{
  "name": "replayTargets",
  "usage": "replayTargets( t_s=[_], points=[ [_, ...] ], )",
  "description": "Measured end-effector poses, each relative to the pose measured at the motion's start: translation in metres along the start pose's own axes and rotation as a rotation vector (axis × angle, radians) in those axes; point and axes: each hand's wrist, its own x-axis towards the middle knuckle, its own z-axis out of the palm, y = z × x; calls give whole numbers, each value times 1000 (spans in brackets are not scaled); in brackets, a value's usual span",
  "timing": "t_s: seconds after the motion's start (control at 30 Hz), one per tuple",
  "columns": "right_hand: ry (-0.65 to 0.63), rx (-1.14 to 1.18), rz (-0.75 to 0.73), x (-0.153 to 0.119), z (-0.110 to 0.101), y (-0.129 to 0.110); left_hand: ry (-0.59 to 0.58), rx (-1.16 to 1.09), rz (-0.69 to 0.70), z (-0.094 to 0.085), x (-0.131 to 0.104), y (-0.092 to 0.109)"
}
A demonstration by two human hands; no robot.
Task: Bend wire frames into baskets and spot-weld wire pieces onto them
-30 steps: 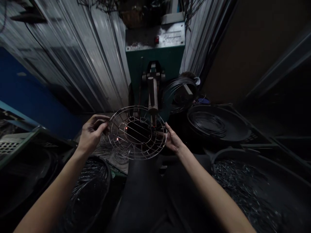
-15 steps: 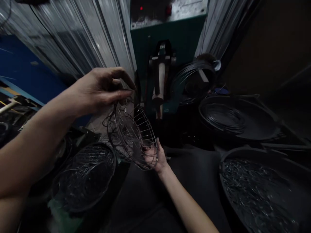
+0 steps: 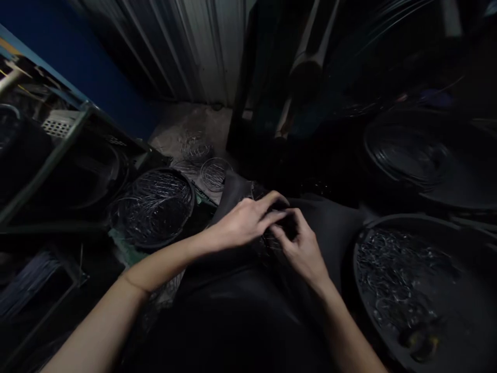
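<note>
My left hand (image 3: pixel 248 220) and my right hand (image 3: pixel 303 248) meet above the dark cloth (image 3: pixel 326 228) over my lap. The left hand's thumb and index finger are drawn together, their tips close to the right hand. My right hand is bent, with its thumb pointing towards the left fingers. Some thin dark wirework (image 3: pixel 272 241) shows under and between the hands, too dim for its shape to be told. What the fingertips pinch is hidden in shadow.
A round tub of wire pieces (image 3: pixel 159 207) stands at left, near round wire frames (image 3: pixel 215 173) on the floor. At right sit a large tub of small metal pieces (image 3: pixel 399 280) and a basin with coiled wire (image 3: pixel 407 155). A machine's rod (image 3: pixel 306 57) juts out ahead.
The view has tipped downward. Both hands have come down and together over my lap. The round wire basket that my right hand held up is no longer clearly visible in it.
</note>
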Motion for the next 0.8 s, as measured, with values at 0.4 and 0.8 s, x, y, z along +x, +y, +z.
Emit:
replayTargets(
  t_s=[0.4,0.8],
  points=[
    [26,-72,21,1,40,-2,-38,304,130,-21,-14,-14],
    [136,196,105,14,41,-7,89,627,762,-27,-25,-70]
  ],
)
